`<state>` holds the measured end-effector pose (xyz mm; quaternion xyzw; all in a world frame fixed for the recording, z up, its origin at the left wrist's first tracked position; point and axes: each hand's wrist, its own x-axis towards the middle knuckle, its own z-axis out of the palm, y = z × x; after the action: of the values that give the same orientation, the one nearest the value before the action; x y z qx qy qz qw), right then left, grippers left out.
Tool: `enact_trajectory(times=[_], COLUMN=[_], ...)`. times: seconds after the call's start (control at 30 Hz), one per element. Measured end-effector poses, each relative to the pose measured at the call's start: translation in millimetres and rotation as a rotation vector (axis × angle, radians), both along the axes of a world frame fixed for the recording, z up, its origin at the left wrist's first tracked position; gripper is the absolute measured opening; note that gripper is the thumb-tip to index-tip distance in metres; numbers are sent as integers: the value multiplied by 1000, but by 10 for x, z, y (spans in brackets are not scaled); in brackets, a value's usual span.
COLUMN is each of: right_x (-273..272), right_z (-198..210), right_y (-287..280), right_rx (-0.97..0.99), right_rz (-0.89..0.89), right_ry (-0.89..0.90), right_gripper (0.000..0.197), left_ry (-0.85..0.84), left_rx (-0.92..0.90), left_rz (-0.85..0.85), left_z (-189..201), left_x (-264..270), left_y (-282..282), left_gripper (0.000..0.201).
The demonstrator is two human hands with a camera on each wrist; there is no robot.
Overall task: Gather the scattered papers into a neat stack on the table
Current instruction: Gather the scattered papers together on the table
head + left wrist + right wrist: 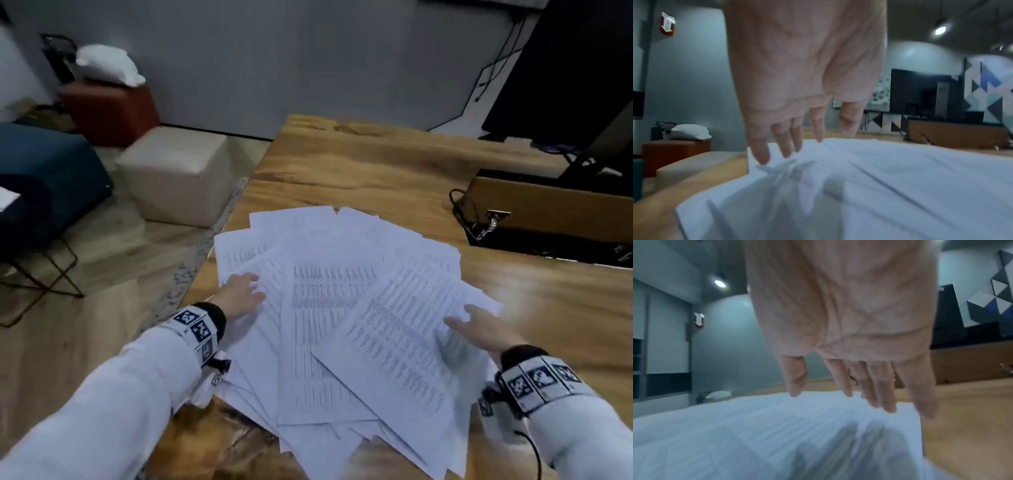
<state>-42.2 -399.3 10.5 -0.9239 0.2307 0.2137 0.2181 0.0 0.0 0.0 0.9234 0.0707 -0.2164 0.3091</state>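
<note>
Several printed white papers [329, 308] lie fanned out and overlapping on the wooden table [376, 164]. My left hand [241, 294] hovers over the left edge of the spread, fingers straight and spread, fingertips close to the sheets. In the left wrist view the left hand [797, 142] hangs just above the papers [879, 186]. My right hand [479, 325] reaches over the right edge, fingers extended. In the right wrist view the right hand [859, 394] is open over the papers [756, 434], holding nothing.
A wooden box with a metal latch [548, 209] and black cables sits at the table's right. A dark monitor [565, 68] stands at the back right. Off the table's left edge are a beige cube stool [178, 174], a red stool [109, 113] and a blue seat [48, 178].
</note>
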Motion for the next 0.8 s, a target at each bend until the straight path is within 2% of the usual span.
enact_trajectory(times=[0.03, 0.1, 0.13, 0.2, 0.27, 0.4, 0.6, 0.67, 0.73, 0.8], right_x=[-7, -24, -47, -109, -157, -123, 3, 36, 43, -28], right_z=[-71, -266, -337, -446, -334, -273, -301, -304, -300, -275], right_y=[49, 45, 80, 157, 303, 530, 872, 859, 759, 683], right_rx=[-14, -76, -104, -159, -208, -185, -12, -10, -53, -50], right_rz=[-6, -41, -46, -51, 43, 169, 289, 219, 42, -108], right_ry=[7, 63, 92, 82, 39, 31, -52, -122, -173, -170], right_gripper=[65, 88, 93, 87, 80, 76, 79, 79, 80, 71], left_ry=[43, 151, 208, 234, 203, 117, 57, 31, 20, -2], left_rx=[83, 246, 284, 297, 306, 288, 184, 161, 139, 73], left_rz=[-26, -59, -63, -90, -119, -195, -209, -192, -136, -43], left_z=[-22, -66, -50, -93, -123, -161, -131, -131, -127, -110], left_x=[7, -21, -70, -146, -206, -268, -233, -230, -231, -243], left_y=[-11, -24, -51, -111, -155, -294, -482, -498, -499, -512], left_gripper=[65, 84, 90, 95, 91, 79, 67, 68, 71, 69])
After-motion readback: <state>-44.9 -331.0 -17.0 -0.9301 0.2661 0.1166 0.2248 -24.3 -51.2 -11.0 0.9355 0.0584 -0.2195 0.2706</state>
